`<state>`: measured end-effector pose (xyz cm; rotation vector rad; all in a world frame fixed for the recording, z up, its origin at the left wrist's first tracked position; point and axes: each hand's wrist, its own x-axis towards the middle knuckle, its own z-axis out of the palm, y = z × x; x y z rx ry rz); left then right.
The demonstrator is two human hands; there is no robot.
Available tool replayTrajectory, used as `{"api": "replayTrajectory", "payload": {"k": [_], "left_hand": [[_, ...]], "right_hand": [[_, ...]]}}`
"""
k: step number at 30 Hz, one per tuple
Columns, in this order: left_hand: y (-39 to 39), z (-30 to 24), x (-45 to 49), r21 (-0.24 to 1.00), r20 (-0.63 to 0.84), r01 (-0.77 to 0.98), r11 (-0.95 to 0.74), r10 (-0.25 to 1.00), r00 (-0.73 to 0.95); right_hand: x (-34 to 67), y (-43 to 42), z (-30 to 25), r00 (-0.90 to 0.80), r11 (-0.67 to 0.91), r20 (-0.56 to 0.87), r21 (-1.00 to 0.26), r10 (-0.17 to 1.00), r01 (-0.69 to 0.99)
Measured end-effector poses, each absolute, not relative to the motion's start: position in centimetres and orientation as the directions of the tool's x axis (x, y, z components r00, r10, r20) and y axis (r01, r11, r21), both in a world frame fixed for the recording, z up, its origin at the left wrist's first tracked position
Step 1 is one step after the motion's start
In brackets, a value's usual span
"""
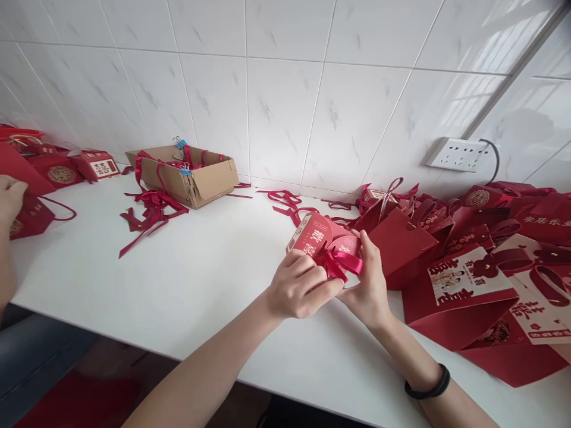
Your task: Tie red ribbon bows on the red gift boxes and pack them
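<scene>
A small red gift box (312, 233) with white lettering lies on its side on the white table (187, 285), right of centre. A red ribbon bow (341, 263) sits at its near end. My left hand (300, 285) is closed, pinching the ribbon from the left. My right hand (369, 279) is closed on the ribbon's other side, fingers curled over the box end. A black band circles my right wrist.
Another person's hand (9, 199) rests at the far left near red bags (31, 217). An open cardboard box (191, 175) of ribbons and clips stands at the back, loose ribbons (149, 214) beside it. Red paper bags (468, 285) pile up at right. A wall socket (457, 154) is behind.
</scene>
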<state>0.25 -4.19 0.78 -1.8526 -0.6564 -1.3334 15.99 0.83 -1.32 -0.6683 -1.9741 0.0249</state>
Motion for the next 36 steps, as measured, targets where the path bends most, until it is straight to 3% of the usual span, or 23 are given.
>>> {"api": "replayTrajectory", "payload": {"k": [31, 34, 36], "left_hand": [[-4.71, 1.0, 0.15, -0.301, 0.929, 0.749, -0.59, -0.003, 0.37], [-4.66, 0.86, 0.33, -0.288, 0.934, 0.752, -0.593, 0.001, 0.358], [-4.58, 0.95, 0.44, -0.214, 0.956, 0.748, -0.629, 0.023, 0.293]], "right_hand": [[15.91, 0.41, -0.86, -0.328, 0.86, 0.827, -0.314, 0.456, 0.403], [15.85, 0.39, -0.87, -0.34, 0.86, 0.824, -0.304, 0.454, 0.41], [15.77, 0.42, -0.92, -0.34, 0.858, 0.826, -0.293, 0.449, 0.422]]}}
